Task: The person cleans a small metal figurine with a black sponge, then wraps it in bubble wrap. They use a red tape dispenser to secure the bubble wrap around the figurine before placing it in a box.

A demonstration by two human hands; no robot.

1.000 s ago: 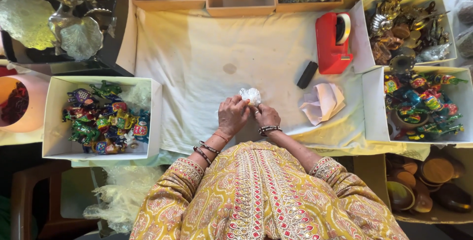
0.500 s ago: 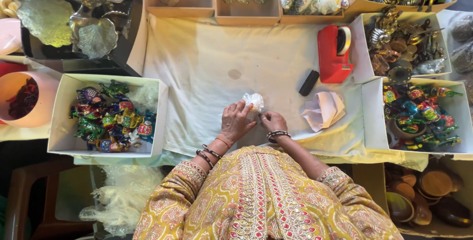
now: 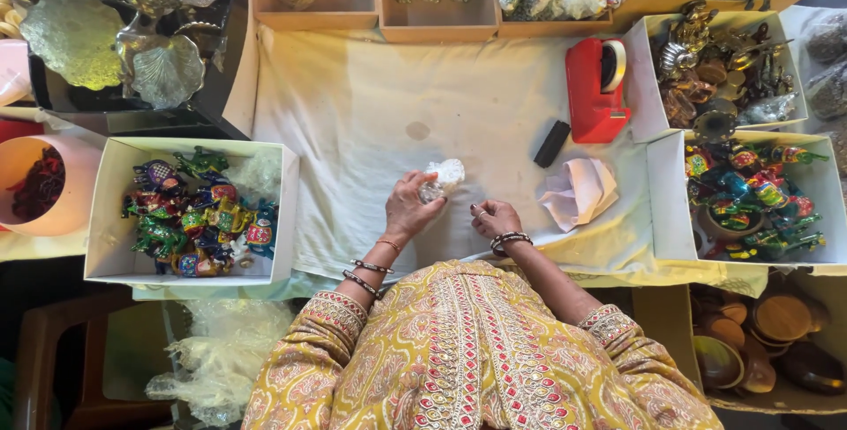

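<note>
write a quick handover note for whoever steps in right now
Left hand: grip closed on a small white wrapped bundle, held just over the cream cloth.
Right hand: empty, resting on the cloth.
Nearby: red tape dispenser, black block and pale paper sheets to the right; white box of painted figurines to the left.
Done: the bundle looks wrapped.
Left: no tape visible on it; it is not in any box.

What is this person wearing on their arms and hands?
Both arms wear long mustard-yellow paisley sleeves with embroidered red and white cuffs. The left hand has several thin bangles at its wrist; the right hand has a dark beaded bracelet. No gloves.
</note>
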